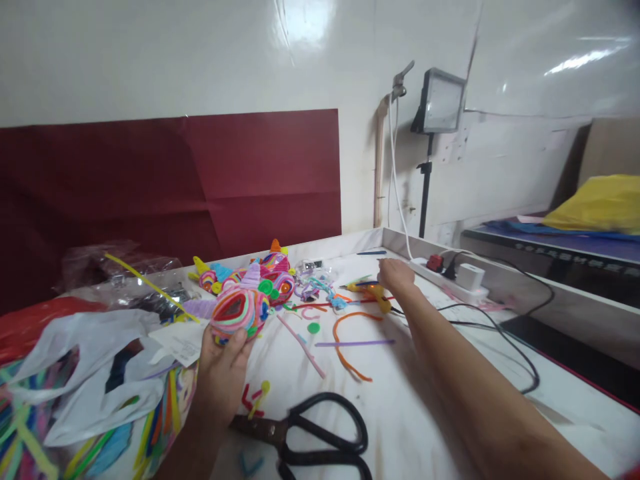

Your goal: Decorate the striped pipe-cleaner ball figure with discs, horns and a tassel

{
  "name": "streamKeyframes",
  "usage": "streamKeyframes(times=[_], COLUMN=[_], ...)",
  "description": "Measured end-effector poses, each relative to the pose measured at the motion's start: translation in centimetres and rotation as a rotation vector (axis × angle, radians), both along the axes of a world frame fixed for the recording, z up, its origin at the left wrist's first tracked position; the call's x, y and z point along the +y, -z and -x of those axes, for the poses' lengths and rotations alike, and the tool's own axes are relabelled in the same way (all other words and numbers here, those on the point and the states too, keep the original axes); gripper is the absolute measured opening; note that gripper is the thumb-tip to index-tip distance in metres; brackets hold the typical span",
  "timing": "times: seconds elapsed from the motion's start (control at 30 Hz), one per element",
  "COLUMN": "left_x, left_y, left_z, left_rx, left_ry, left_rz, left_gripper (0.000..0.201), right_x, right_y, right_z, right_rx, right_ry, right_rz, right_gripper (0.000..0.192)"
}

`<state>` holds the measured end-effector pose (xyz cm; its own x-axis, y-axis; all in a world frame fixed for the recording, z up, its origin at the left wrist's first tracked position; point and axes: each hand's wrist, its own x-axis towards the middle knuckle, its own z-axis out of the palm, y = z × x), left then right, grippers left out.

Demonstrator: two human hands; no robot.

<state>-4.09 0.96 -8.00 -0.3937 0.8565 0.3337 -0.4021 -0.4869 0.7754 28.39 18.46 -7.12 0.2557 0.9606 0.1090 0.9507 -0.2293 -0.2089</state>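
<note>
My left hand (227, 360) grips a rounded, fish-like craft (239, 312) wrapped in coils of coloured pipe cleaner, with a red oval on its side. Right behind it are more pipe-cleaner crafts (273, 277) with buttons and pointed fins. My right hand (397, 275) reaches out over the far right of the table, its fingers closed and mostly turned away; what they hold, if anything, is hidden. Just left of that hand lies a yellow glue gun (373, 290). Large black-handled scissors (300, 430) rest in front, close to my left wrist.
Loose pipe cleaners, among them an orange one (343, 350) and a purple one (355, 343), lie mid-table. White plastic bags (110, 380) and bundled pipe cleaners crowd the left. A power strip (445, 280) with cables lines the right edge. A lamp (443, 100) stands behind.
</note>
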Motion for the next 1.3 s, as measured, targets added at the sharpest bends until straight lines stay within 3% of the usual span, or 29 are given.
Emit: streamKeyframes(times=[0.2, 0.57, 0.83, 1.1, 1.3], left_x=[0.1, -0.2, -0.2, -0.1, -0.2], left_y=[0.1, -0.3, -0.3, 0.5, 0.2], left_z=[-0.1, -0.3, -0.2, 0.2, 0.1], left_rx=[-0.027, -0.047, -0.065, -0.052, -0.054], left_ry=[0.012, 0.008, 0.007, 0.035, 0.051], left_rz=[0.033, 0.026, 0.031, 0.03, 0.015], left_gripper=[0.059, 0.058, 0.06, 0.058, 0.059], right_x=[0.8, 1.9, 3.6, 5.7, 6.0], right_y=[0.5, 0.6, 0.4, 1.4, 1.0], right_z=[0.8, 0.7, -0.7, -0.5, 0.0], right_rx=[-0.188, -0.373, -0.3, -0.234, -0.224], right_ry=[-0.139, -0.438, -0.374, -0.535, -0.563], right_rz=[0.077, 0.05, 0.028, 0.127, 0.087], right_gripper=[0.032, 0.031, 0.032, 0.028, 0.026])
